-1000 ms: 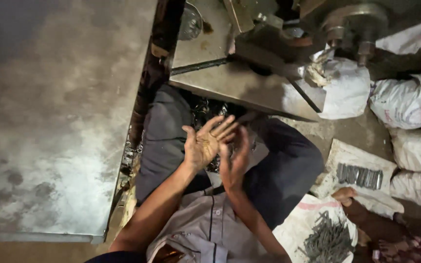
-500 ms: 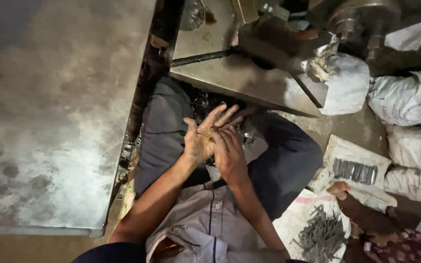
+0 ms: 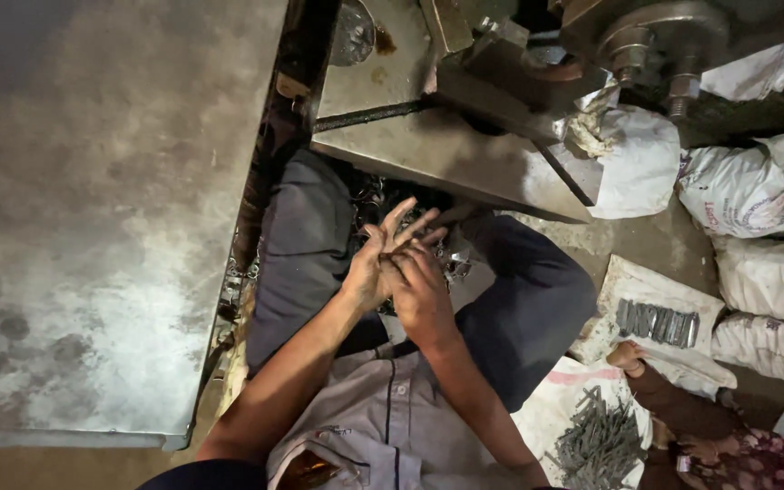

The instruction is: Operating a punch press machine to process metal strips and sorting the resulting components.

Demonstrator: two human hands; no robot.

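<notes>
Your left hand [image 3: 372,268] and right hand [image 3: 419,286] press together over your lap, left fingers [image 3: 403,218] spread wide, right fingers curled across the left palm; whether they hold anything, you cannot tell. The small metal pieces [image 3: 451,263] lie in your lap just beyond the fingertips. Since a second ago, your hands have closed together and the right one now covers the left palm.

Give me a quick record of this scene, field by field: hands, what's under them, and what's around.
Left hand: palm open, fingers spread, over the lap
Right hand: pressed against the left palm; anything held is hidden
Under hands: small metal pieces between the knees
Left side: large grey metal table
Ahead: machine base plate
Right floor: white sacks, row of metal rods, pile of rods
Other person: a hand near the rods
</notes>
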